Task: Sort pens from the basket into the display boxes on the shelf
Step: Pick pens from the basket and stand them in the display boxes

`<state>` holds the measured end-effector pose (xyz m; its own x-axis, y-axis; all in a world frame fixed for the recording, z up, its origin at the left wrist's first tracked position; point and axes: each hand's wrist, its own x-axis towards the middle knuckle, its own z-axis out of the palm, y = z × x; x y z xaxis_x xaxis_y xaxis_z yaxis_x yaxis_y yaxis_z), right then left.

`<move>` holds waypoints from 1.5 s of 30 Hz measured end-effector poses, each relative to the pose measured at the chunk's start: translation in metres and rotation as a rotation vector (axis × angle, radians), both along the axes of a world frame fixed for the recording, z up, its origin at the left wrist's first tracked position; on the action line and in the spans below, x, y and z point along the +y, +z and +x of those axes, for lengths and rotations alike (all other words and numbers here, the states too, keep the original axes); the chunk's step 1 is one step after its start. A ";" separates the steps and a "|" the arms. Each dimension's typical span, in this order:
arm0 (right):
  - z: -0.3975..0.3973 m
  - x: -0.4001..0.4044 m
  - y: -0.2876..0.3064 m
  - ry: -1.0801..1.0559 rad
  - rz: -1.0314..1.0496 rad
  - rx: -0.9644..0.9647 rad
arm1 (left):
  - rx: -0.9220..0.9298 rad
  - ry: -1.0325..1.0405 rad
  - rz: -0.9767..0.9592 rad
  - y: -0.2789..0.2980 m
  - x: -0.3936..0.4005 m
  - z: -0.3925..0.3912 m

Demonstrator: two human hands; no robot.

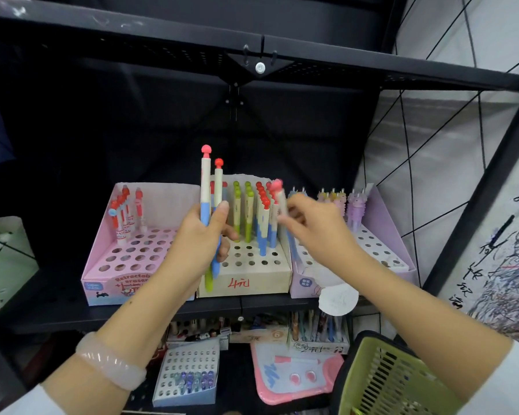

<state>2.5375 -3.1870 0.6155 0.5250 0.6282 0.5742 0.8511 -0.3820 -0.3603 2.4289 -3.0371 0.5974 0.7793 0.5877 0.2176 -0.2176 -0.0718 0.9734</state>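
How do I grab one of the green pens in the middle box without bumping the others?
Pinch a green pen by its round top, coming straight down from above. It stands upright in a hole of the middle box, packed close beside other pens, so only the top is free.

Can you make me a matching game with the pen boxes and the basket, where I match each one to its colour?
Things:
1. left display box
2. middle display box
3. right display box
4. basket

Colours:
A. green
B. purple
C. pink
D. beige

Right pairs: 1-C, 2-D, 3-B, 4-A
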 end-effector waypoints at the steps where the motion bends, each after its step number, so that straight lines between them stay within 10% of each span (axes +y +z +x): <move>1: 0.004 -0.001 -0.001 0.004 0.103 0.135 | 0.018 -0.003 -0.018 -0.002 0.002 0.000; 5: 0.016 0.001 -0.009 0.010 0.283 0.364 | 0.041 -0.054 -0.040 -0.011 0.002 -0.001; 21: 0.034 0.021 -0.010 -0.139 0.139 0.197 | 0.056 -0.069 -0.182 -0.025 -0.001 -0.001; 33: 0.026 0.026 -0.019 -0.207 -0.340 0.183 | 0.081 -0.018 -0.124 -0.031 0.002 -0.001; 38: 0.013 0.022 -0.023 -0.267 -0.023 0.098 | 0.073 -0.037 -0.144 -0.032 -0.002 -0.002; 45: -0.024 0.033 -0.013 0.215 0.124 0.681 | 0.081 -0.132 -0.119 -0.031 -0.012 -0.003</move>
<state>2.5134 -3.1537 0.6026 0.6636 0.7095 0.2372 0.4737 -0.1530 -0.8673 2.4258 -3.0491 0.5666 0.8634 0.4972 0.0864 -0.1385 0.0689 0.9880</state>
